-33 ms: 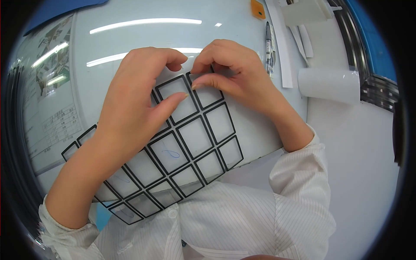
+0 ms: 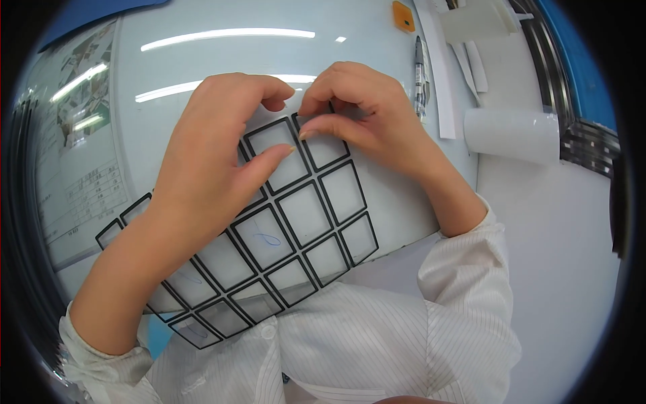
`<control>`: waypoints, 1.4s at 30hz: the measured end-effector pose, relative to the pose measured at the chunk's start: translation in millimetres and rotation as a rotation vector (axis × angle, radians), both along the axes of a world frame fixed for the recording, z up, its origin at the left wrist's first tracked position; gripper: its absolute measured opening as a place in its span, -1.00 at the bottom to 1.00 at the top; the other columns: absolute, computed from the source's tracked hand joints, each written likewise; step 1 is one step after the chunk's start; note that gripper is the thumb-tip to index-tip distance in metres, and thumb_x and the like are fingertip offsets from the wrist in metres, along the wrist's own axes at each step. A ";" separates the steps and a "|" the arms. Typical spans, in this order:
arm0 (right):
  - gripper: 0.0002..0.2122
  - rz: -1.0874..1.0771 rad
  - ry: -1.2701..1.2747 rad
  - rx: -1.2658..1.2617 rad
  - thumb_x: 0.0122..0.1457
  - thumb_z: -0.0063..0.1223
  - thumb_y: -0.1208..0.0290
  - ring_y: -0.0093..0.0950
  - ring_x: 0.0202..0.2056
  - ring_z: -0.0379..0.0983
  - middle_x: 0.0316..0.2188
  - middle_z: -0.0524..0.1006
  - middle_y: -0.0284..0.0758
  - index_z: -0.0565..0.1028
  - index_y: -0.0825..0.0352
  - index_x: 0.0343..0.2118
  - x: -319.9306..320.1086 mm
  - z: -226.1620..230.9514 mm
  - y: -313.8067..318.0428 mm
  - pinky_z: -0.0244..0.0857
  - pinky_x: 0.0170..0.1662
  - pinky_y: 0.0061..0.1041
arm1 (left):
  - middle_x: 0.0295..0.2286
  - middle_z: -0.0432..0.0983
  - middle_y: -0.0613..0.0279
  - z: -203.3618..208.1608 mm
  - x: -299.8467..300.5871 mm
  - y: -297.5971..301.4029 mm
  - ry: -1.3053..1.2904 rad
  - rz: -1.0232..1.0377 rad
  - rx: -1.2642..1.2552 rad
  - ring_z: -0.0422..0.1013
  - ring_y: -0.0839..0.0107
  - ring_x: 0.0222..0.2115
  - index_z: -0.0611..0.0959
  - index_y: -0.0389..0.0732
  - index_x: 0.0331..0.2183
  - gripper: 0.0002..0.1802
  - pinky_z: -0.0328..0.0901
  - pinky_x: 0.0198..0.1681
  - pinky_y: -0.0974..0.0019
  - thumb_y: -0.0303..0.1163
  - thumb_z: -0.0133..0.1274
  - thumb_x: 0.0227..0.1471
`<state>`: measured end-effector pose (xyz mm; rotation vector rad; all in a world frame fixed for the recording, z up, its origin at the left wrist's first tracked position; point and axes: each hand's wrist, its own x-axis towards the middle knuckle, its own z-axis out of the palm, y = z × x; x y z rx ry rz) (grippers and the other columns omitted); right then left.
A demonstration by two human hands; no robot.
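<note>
many black-framed clear squares form the gridded sheet (image 2: 296, 222).

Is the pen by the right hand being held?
No: the pen lies on the table beyond the right hand, whose fingers press the black grid sheet together with the left hand.

My white tabletop (image 2: 572, 222) carries a glossy pale panel (image 2: 168, 67) that mirrors long ceiling strip lights. A printed sheet (image 2: 81, 182) lies at my left, a white roll (image 2: 511, 135) at my right, paper strips (image 2: 441, 74) and a pen (image 2: 420, 67) beyond
</note>
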<state>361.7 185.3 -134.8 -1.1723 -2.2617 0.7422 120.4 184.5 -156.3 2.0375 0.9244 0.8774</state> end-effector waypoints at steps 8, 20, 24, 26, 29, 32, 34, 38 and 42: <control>-0.85 -0.037 0.059 -0.166 0.07 0.37 0.58 -0.65 -0.40 0.41 -0.40 0.53 -0.45 0.56 0.32 -0.37 -5.0 -0.2 4.0 0.28 -0.37 -0.64 | -0.14 0.53 0.18 -1.0 -2.5 1.3 0.015 -0.023 0.044 0.44 0.24 -0.08 0.59 -0.22 -0.02 -0.45 0.34 0.07 0.22 -0.57 0.32 -0.13; -0.87 -0.029 0.061 -0.123 0.07 0.38 0.56 -0.66 -0.41 0.43 -0.40 0.55 -0.44 0.58 0.33 -0.37 -3.3 -3.2 3.8 0.28 -0.39 -0.66 | -0.14 0.53 0.19 -1.9 0.0 0.7 0.009 -0.017 0.045 0.43 0.23 -0.07 0.59 -0.21 -0.04 -0.47 0.34 0.06 0.22 -0.56 0.32 -0.14; -0.87 -0.033 0.061 -0.141 0.08 0.38 0.55 -0.66 -0.41 0.44 -0.39 0.55 -0.43 0.59 0.33 -0.37 -2.3 -2.5 4.0 0.29 -0.40 -0.67 | -0.14 0.53 0.19 -1.8 0.5 1.1 0.018 -0.019 0.034 0.43 0.23 -0.07 0.59 -0.21 -0.05 -0.47 0.33 0.06 0.23 -0.56 0.32 -0.14; -0.87 -0.023 0.043 -0.132 0.08 0.38 0.54 -0.66 -0.41 0.45 -0.39 0.56 -0.43 0.59 0.34 -0.37 -2.0 -2.8 4.9 0.30 -0.40 -0.67 | -0.14 0.53 0.19 -2.6 0.1 1.3 0.010 -0.021 0.055 0.43 0.22 -0.07 0.59 -0.21 -0.04 -0.47 0.34 0.06 0.22 -0.56 0.32 -0.14; -0.87 0.001 0.048 -0.108 0.08 0.38 0.54 -0.66 -0.41 0.46 -0.39 0.56 -0.42 0.59 0.35 -0.37 -2.8 -3.9 4.6 0.32 -0.39 -0.67 | -0.15 0.52 0.19 -2.3 -0.8 0.5 0.021 -0.013 0.045 0.43 0.22 -0.08 0.59 -0.21 -0.05 -0.47 0.33 0.06 0.22 -0.55 0.32 -0.14; -0.88 -0.046 0.078 -0.136 0.09 0.38 0.54 -0.65 -0.40 0.48 -0.38 0.57 -0.41 0.60 0.35 -0.37 -3.8 -4.5 2.4 0.33 -0.38 -0.68 | -0.15 0.52 0.19 -2.7 -0.3 -0.1 0.017 -0.014 0.053 0.43 0.22 -0.08 0.59 -0.21 -0.05 -0.47 0.33 0.06 0.22 -0.55 0.32 -0.14; -0.88 -0.043 0.077 -0.134 0.09 0.38 0.55 -0.65 -0.40 0.49 -0.38 0.57 -0.41 0.60 0.35 -0.36 -2.7 -5.6 2.1 0.35 -0.37 -0.69 | -0.15 0.52 0.19 -3.2 0.5 -0.5 0.017 -0.014 0.047 0.43 0.22 -0.08 0.59 -0.21 -0.05 -0.47 0.33 0.06 0.22 -0.55 0.32 -0.14; -0.87 -0.049 0.056 -0.136 0.09 0.38 0.54 -0.66 -0.40 0.49 -0.38 0.57 -0.41 0.60 0.36 -0.36 -4.0 -2.9 2.7 0.35 -0.37 -0.69 | -0.15 0.52 0.19 -2.7 -0.6 1.2 0.014 -0.022 0.062 0.43 0.22 -0.08 0.59 -0.21 -0.05 -0.48 0.34 0.05 0.23 -0.55 0.32 -0.14; -0.88 -0.048 0.048 -0.139 0.08 0.38 0.55 -0.66 -0.40 0.47 -0.39 0.56 -0.42 0.59 0.36 -0.37 -5.3 -1.0 3.9 0.33 -0.38 -0.68 | -0.15 0.52 0.19 -3.3 -0.1 1.3 0.011 -0.022 0.050 0.43 0.23 -0.08 0.59 -0.21 -0.05 -0.48 0.34 0.05 0.23 -0.54 0.32 -0.13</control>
